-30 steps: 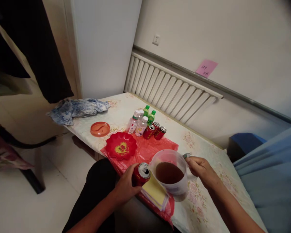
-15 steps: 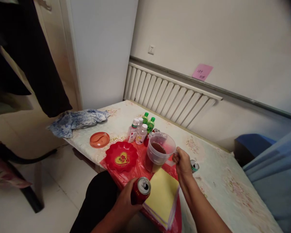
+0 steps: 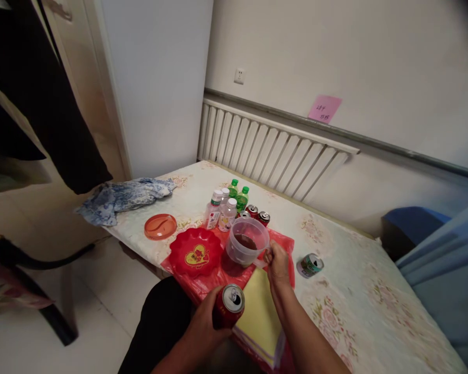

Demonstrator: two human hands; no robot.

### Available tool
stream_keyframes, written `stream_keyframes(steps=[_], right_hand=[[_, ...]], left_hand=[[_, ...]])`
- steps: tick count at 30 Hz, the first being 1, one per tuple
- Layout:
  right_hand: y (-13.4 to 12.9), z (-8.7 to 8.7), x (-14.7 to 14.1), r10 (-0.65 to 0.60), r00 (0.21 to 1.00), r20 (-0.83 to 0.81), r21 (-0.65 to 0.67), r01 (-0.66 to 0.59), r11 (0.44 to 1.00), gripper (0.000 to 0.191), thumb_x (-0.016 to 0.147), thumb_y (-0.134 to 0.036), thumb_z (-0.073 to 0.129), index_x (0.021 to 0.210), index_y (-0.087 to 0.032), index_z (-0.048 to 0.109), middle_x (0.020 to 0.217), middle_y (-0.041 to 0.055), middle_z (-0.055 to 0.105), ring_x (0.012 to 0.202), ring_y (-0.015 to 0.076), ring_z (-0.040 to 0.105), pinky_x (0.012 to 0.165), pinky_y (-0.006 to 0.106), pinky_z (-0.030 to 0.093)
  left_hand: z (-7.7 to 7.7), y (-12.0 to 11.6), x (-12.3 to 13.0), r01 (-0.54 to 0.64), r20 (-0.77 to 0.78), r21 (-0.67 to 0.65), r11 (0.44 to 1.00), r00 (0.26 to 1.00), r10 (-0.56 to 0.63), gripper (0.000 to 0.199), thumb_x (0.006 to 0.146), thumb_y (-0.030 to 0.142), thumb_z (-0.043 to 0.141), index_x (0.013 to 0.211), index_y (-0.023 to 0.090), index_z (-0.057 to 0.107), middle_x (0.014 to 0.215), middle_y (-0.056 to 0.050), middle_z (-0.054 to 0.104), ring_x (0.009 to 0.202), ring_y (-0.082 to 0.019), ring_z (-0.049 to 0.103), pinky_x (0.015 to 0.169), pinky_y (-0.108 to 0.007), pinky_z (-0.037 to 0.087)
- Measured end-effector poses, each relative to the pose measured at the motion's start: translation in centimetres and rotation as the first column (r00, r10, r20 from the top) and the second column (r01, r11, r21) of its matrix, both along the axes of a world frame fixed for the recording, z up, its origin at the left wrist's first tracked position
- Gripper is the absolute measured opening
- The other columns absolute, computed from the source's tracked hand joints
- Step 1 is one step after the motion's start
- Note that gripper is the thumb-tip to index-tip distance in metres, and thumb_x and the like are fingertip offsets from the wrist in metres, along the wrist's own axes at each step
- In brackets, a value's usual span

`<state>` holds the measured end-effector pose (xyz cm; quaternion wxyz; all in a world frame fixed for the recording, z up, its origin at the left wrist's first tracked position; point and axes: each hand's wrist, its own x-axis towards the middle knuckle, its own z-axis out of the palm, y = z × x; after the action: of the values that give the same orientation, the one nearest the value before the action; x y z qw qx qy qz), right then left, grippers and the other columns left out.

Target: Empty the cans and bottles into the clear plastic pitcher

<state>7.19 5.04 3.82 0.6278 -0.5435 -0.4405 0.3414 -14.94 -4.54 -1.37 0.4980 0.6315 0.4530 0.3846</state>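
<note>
My left hand (image 3: 205, 324) is wrapped round an upright red drink can (image 3: 230, 306) with its top opened, low at the table's front edge. My right hand (image 3: 277, 262) grips the handle of a clear plastic measuring jug (image 3: 246, 240), which holds dark brown liquid. The jug is over the red plastic sheet (image 3: 198, 291); I cannot tell whether its base touches. A red scalloped plate (image 3: 214, 254) with a yellow heart lies left of the jug. Yellow paper sheets (image 3: 259, 306) lie between my two hands.
Behind the jug stand several red cans (image 3: 263, 218), white-capped bottles (image 3: 228, 214) and green-capped bottles (image 3: 242, 199). An opened green can (image 3: 310, 265) is on the right. An orange-red lid (image 3: 160, 227) and a blue patterned cloth (image 3: 130, 196) lie left on the floral-covered table (image 3: 339, 291).
My right hand has moved the jug left and lower, uncovering red cans behind it. The green can now shows fully. My left hand still holds its can in about the same place.
</note>
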Motion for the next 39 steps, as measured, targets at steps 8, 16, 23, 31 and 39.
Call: stream_keyframes(steps=[8,16,23,31,39], right_hand=[[-3.2,1.0,2.8,-0.321,0.936,0.144,0.06,0.316,0.947,0.04,0.075,-0.052,0.06,0.095,-0.017,0.062,0.094,0.0049,0.067,0.088,0.0205,0.059,0.081,0.032,0.045],[-13.9,0.7,0.3,0.305,0.922,0.239,-0.21,-0.258,0.943,0.069,0.058,-0.02,0.077,0.123,-0.022,0.056,0.124,0.0075,0.063,0.112,0.0254,0.059,0.094,0.038,0.048],[-17.2,2.1,0.1,0.274,0.929,0.249,-0.183,-0.233,0.955,0.063,0.052,-0.005,0.072,0.112,-0.02,0.062,0.106,0.0013,0.069,0.099,0.022,0.062,0.091,0.032,0.048],[-18.0,-1.0,6.5,-0.015,0.949,0.314,-0.156,0.068,0.985,0.059,0.054,-0.011,0.07,0.112,-0.017,0.061,0.106,0.0048,0.07,0.098,0.0235,0.064,0.09,0.034,0.05],[-16.1,-4.8,16.2,-0.471,0.767,0.435,-0.102,0.562,0.821,0.061,0.056,-0.031,0.072,0.113,-0.013,0.062,0.108,0.0127,0.07,0.101,0.0301,0.066,0.089,0.04,0.052]], left_hand=[[0.2,0.1,1.0,0.033,0.061,-0.011,0.999,0.998,-0.032,0.081,0.054,0.005,0.069,0.13,0.019,0.045,0.135,-0.01,0.056,0.128,-0.03,0.048,0.113,-0.047,0.032],[1.8,-0.7,3.8,0.185,0.124,-0.028,0.982,0.976,-0.18,0.078,0.057,0.003,0.067,0.13,0.021,0.044,0.133,-0.008,0.056,0.126,-0.027,0.05,0.111,-0.044,0.035],[2.8,-1.5,7.5,0.402,0.163,-0.025,0.915,0.905,-0.393,0.073,0.063,0.017,0.076,0.129,0.02,0.045,0.133,-0.011,0.057,0.122,-0.027,0.054,0.108,-0.042,0.04],[-0.5,0.3,11.0,0.442,-0.079,0.092,0.892,0.896,-0.436,0.064,0.07,0.026,0.069,0.13,0.021,0.047,0.13,-0.011,0.058,0.121,-0.029,0.054,0.104,-0.046,0.042],[-5.3,4.6,13.6,0.375,-0.492,0.522,0.766,0.866,-0.089,0.024,0.094,0.033,0.041,0.098,0.02,0.06,0.096,-0.009,0.064,0.095,-0.024,0.061,0.089,-0.043,0.051]])
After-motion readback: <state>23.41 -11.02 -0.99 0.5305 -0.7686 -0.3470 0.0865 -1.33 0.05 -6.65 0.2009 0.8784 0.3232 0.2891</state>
